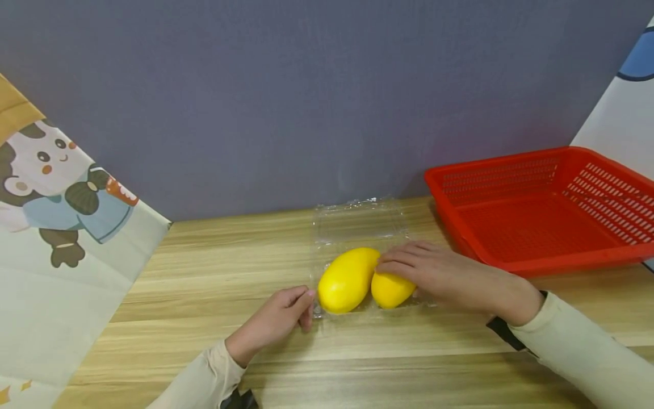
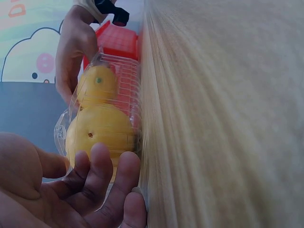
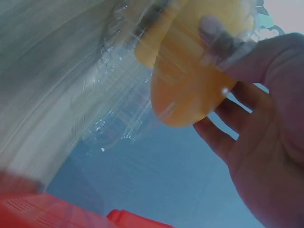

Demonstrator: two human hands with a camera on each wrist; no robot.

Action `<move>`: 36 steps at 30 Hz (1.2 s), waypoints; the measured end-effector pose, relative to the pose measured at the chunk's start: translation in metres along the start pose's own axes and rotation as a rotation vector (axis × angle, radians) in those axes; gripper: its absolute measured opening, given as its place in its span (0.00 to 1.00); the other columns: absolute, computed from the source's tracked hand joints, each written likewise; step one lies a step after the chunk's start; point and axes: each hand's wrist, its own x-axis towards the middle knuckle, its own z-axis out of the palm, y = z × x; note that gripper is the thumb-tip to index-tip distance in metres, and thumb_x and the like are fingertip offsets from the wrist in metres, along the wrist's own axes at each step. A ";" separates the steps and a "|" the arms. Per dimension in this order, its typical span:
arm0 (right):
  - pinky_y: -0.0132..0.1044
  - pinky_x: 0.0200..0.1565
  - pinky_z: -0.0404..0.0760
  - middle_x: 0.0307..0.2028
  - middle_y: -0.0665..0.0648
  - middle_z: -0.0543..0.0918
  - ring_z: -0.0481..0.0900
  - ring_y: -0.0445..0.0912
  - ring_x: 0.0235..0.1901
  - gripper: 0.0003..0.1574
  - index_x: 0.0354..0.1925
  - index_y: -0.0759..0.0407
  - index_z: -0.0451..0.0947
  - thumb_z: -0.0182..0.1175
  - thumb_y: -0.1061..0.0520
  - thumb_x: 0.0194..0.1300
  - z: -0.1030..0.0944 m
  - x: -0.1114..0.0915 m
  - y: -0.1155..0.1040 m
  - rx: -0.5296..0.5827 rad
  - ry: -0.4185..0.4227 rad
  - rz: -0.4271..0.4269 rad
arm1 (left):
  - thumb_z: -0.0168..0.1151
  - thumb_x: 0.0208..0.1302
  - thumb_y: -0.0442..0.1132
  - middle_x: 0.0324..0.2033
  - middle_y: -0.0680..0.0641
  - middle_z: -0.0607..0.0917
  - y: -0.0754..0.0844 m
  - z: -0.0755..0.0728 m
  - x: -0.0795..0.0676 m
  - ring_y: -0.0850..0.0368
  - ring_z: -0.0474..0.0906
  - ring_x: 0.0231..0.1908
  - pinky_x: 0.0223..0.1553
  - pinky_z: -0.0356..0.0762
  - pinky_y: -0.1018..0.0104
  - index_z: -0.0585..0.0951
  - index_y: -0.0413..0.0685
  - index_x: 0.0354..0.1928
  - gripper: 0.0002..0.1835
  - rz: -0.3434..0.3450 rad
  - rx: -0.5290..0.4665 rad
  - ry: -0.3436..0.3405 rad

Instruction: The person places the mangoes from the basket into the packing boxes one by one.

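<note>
Two yellow mangoes lie side by side in a clear plastic clamshell box [image 1: 365, 224] that stands with its lid raised toward the back wall. The larger mango [image 1: 344, 281] is on the left. Over the smaller mango [image 1: 390, 292] on the right, my right hand [image 1: 429, 267] curls its fingers across the top; in the right wrist view its thumb [image 3: 213, 31] lies along the near side. My left hand [image 1: 283, 312] is at the box's left edge, thumb and forefinger together at the rim. Its other fingers [image 2: 121, 175] hang loosely beside the box wall.
A red plastic basket [image 1: 490, 267] with slotted sides stands on the right, close behind my right forearm. The wood-grain table [image 1: 219, 255] ends at a grey back wall [image 1: 255, 113]. A printed cartoon panel [image 1: 61, 193] borders the left side.
</note>
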 end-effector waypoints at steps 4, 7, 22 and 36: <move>0.54 0.68 0.69 0.67 0.48 0.74 0.72 0.49 0.66 0.52 0.70 0.48 0.65 0.77 0.61 0.50 0.000 -0.002 0.001 0.059 -0.029 0.029 | 0.44 0.80 0.44 0.23 0.49 0.80 0.000 0.000 0.000 0.56 0.78 0.26 0.32 0.79 0.65 0.76 0.41 0.30 0.20 0.003 -0.002 0.002; 0.52 0.68 0.69 0.67 0.46 0.73 0.71 0.48 0.67 0.51 0.70 0.46 0.64 0.76 0.59 0.52 -0.001 -0.004 0.002 0.096 -0.045 0.036 | 0.45 0.80 0.44 0.23 0.49 0.81 0.000 0.000 0.000 0.57 0.78 0.26 0.32 0.79 0.66 0.76 0.41 0.29 0.20 0.012 0.002 0.001; 0.46 0.63 0.76 0.58 0.41 0.78 0.75 0.43 0.60 0.33 0.55 0.41 0.75 0.70 0.66 0.55 -0.003 0.004 -0.001 0.214 -0.128 0.116 | 0.46 0.79 0.45 0.23 0.46 0.82 0.001 0.000 -0.001 0.57 0.78 0.26 0.32 0.80 0.65 0.77 0.39 0.29 0.21 0.024 -0.016 0.008; 0.46 0.63 0.76 0.59 0.42 0.77 0.74 0.43 0.61 0.33 0.54 0.42 0.74 0.70 0.67 0.56 -0.002 0.001 0.000 0.234 -0.113 0.104 | 0.46 0.79 0.45 0.23 0.47 0.82 0.000 0.001 -0.001 0.57 0.78 0.27 0.31 0.80 0.66 0.76 0.39 0.29 0.21 0.026 -0.019 0.008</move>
